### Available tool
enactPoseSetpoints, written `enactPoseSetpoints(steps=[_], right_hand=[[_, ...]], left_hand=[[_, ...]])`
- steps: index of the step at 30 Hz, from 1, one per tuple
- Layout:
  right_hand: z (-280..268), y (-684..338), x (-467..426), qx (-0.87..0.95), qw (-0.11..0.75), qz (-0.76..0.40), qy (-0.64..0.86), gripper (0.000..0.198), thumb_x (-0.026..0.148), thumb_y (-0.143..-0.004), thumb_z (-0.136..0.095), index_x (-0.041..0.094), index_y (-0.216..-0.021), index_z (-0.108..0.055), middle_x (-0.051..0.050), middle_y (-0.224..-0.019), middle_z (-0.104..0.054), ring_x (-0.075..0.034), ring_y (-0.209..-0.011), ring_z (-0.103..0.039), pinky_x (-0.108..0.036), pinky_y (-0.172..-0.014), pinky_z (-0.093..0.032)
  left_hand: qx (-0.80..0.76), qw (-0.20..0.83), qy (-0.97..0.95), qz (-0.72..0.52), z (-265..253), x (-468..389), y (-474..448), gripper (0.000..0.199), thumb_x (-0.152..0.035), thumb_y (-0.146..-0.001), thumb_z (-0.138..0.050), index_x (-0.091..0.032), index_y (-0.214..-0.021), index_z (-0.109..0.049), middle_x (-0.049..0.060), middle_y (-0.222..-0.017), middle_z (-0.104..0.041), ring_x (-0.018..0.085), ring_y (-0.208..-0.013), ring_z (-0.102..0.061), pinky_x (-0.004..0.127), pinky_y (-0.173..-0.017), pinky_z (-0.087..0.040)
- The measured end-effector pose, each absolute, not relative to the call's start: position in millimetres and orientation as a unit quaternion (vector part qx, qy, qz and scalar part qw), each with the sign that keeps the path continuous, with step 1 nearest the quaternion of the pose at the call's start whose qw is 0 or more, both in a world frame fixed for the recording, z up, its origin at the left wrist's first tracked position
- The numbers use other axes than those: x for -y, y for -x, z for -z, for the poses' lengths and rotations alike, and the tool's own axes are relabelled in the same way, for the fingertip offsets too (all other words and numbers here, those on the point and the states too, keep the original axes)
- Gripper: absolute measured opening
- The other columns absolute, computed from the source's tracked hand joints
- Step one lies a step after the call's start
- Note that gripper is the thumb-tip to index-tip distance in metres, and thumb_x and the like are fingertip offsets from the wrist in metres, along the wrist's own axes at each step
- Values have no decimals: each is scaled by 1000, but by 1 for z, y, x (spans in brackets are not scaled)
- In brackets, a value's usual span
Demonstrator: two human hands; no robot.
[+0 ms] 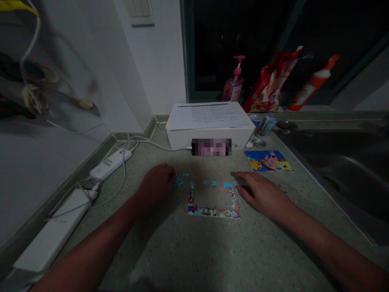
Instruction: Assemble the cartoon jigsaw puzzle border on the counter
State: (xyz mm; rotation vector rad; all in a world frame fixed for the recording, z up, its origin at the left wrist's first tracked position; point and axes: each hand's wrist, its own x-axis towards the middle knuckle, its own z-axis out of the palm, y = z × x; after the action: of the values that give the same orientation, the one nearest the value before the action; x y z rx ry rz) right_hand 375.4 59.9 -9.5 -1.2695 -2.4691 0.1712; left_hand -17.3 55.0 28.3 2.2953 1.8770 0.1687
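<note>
A partly assembled jigsaw puzzle (212, 212) lies flat on the counter between my hands, its bottom and side edges joined around a bare middle. Along its top are loose blue jigsaw pieces (214, 183). My left hand (157, 181) is closed, its fingers curled beside a small cluster of blue jigsaw pieces (178, 182); whatever its fingertips may hold is hidden. To the right of the puzzle, my right hand (261, 192) rests with thumb and fingers apart, holding nothing. More jigsaw pieces (282, 187) are partly hidden behind it.
A colourful cartoon picture card (269, 161) lies behind my right hand. Farther back stand a white box (209, 115), a can (267, 125) and a pink pump bottle (233, 87). A power strip (57, 227) and cables run along the left; a sink (343, 162) is at right.
</note>
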Motion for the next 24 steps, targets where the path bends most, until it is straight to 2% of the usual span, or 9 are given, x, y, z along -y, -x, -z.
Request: enactPoseSetpoints(steps=[6,16,24], right_hand=[[6,-376,-62,888,175,-70,420,17,23,-106,-58,24,-111,-75,-13,-123,-80,-32,-114,-77,-55,-102,-64],[7,-375,-61,888,168,-66,422,17,23,-107,-58,24,-113,-74,-13,-123,-79,-32,-115,-76,-55,-103,-64],[8,-376,-61,890,161,-66,421,18,23,-108,-57,23,-115,-73,-14,-125,-78,-33,-116,-75,-56,-104,-63]], left_hand=[[-655,63,-752,-47,-33,-55,19,25,-20,-104,-54,-18,-108,-79,14,-110,-78,29,-104,-73,42,-98,-54],[-669,46,-742,13,-37,-55,15,32,-18,-108,-48,-15,-114,-80,16,-114,-79,32,-107,-74,43,-97,-54],[-664,51,-746,0,-34,-56,18,28,-19,-107,-53,-16,-114,-80,15,-115,-78,30,-108,-74,40,-98,-54]])
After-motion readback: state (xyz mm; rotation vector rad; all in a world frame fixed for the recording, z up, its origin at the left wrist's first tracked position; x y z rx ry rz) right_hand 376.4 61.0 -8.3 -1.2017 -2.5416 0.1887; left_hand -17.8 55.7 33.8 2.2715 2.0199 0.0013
